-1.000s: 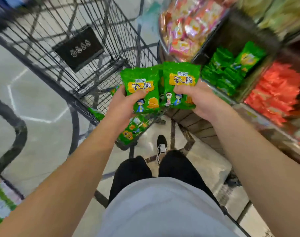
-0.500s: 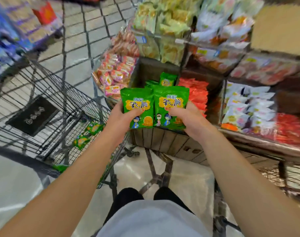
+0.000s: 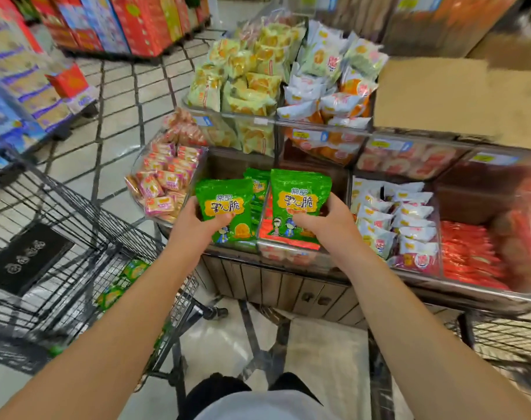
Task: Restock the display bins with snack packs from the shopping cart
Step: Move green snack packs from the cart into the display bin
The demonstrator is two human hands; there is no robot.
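We hold 2 green snack packs upright over the front edge of the display bins (image 3: 288, 248), long axes vertical, printed faces toward us and top seams pointing up and away. Our left hand (image 3: 194, 224) grips the left pack (image 3: 225, 207) along its lower left edge, thumb curled across the face. Our right hand (image 3: 328, 222) grips the right pack (image 3: 299, 204) at its lower right corner, so most of each pack stands above the grip. More green packs lie in the shopping cart (image 3: 76, 268) to our left.
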